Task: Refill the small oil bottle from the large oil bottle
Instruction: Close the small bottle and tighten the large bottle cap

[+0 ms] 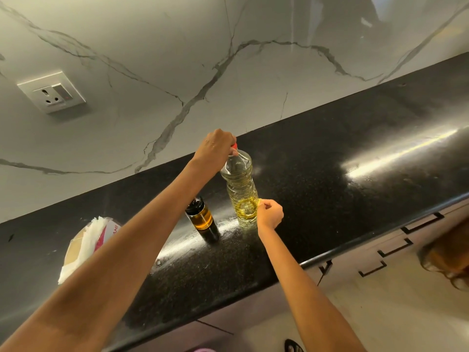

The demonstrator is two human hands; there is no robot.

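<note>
the large oil bottle [239,184] stands upright on the desk [330,199]. our left hand [215,148] curls its fingers round the red cap [234,146], likely to twist it, while our right hand [270,214] grips the base to steady it. the small oil bottle [201,219] waits just left of these fingers.

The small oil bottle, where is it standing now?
In the head view, the small oil bottle stands on the black counter, just left of the large oil bottle, under the left forearm.
</note>
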